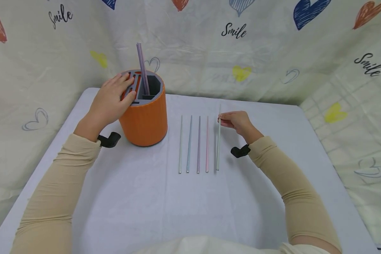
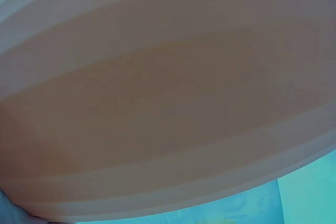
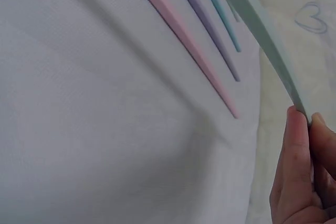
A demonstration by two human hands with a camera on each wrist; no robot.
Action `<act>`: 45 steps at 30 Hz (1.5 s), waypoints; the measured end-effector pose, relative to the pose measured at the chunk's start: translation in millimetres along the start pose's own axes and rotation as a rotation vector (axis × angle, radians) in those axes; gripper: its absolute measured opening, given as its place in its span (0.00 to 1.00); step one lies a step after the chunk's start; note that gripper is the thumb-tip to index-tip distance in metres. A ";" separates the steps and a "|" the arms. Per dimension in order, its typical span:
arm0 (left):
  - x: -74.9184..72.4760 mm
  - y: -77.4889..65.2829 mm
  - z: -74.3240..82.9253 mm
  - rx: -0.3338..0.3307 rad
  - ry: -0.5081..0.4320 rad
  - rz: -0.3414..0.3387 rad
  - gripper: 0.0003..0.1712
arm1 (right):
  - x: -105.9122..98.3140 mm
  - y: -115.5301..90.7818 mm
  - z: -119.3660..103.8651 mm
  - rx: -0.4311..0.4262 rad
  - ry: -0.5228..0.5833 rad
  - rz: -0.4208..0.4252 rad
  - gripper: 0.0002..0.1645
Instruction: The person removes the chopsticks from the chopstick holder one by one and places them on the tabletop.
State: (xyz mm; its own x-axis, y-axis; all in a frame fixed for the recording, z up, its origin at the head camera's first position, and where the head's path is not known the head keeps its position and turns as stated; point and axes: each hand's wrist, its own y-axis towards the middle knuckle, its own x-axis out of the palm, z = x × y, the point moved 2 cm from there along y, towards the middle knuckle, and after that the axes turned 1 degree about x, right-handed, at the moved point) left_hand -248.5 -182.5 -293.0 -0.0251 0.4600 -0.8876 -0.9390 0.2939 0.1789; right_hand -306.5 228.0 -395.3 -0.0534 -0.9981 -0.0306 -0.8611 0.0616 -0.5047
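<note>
My right hand (image 1: 236,121) pinches a pale green chopstick (image 3: 262,32) near its far end, between thumb and fingers. Its shadow falls on the cloth, apart from the stick. To its left lie a pink chopstick (image 1: 207,144), a purple chopstick (image 1: 198,144), a blue chopstick (image 1: 189,144) and another green chopstick (image 1: 180,144), side by side. My left hand (image 1: 114,97) rests on the top of an orange utensil holder (image 1: 144,123), fingers extended over its grey slotted insert. Purple chopsticks (image 1: 143,68) stand upright in the holder's open compartment. The left wrist view is mostly filled by a blurred brownish surface.
A white cloth covers the table (image 1: 190,211). Behind and beside it hangs a pale curtain (image 1: 197,53) with hearts and "Smile" prints. The holder stands near the table's back left edge.
</note>
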 end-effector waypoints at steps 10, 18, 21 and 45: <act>-0.1 -0.1 1.8 0.000 -0.002 -0.002 0.34 | 2.7 10.6 17.8 0.004 -0.054 0.011 0.07; -0.5 -0.7 2.9 -0.007 -0.004 -0.007 0.34 | 5.0 17.2 23.4 0.028 -0.079 0.013 0.17; -0.9 -1.2 3.5 -0.008 -0.007 -0.002 0.34 | 5.8 18.5 23.4 0.024 -0.088 0.008 0.20; -0.9 1.2 0.6 0.005 -0.004 0.003 0.34 | 27.9 13.1 -24.5 -0.222 -0.114 0.065 0.20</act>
State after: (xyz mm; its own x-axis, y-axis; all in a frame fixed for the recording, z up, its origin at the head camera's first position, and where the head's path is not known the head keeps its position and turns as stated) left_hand -249.4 -182.1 -291.7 -0.0263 0.4644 -0.8852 -0.9373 0.2964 0.1834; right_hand -331.6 200.9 -381.5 -0.0658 -0.9850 -0.1598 -0.9483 0.1116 -0.2970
